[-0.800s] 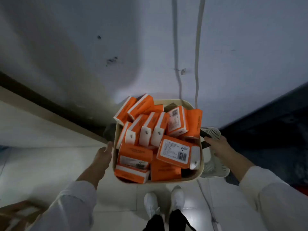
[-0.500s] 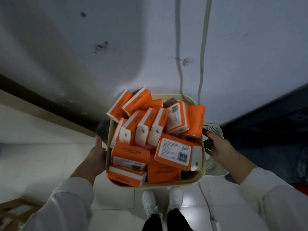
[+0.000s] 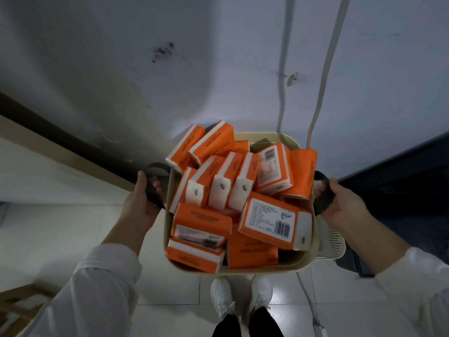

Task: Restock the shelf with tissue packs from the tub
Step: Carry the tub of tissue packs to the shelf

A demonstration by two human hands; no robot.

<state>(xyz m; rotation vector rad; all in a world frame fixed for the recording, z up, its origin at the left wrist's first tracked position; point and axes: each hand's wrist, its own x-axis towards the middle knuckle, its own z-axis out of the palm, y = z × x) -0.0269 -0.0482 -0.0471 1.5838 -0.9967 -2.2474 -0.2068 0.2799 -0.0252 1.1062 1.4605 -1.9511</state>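
Your left hand [image 3: 142,203] and right hand [image 3: 345,205] have fingers curled around the tub's [image 3: 313,249] dark handles, carried above the floor. Packs [image 3: 201,152] heaped over the far-left rim could slide off if you tilt.

A scuffed pale blue-grey wall [image 3: 218,57] fills the upper view. Two white cables [image 3: 320,93] run down it, side by side. Below the wall lies glossy white tiled floor [image 3: 60,229], with a white perforated plastic basket [image 3: 332,246] and white lace-up sneakers [image 3: 222,297].
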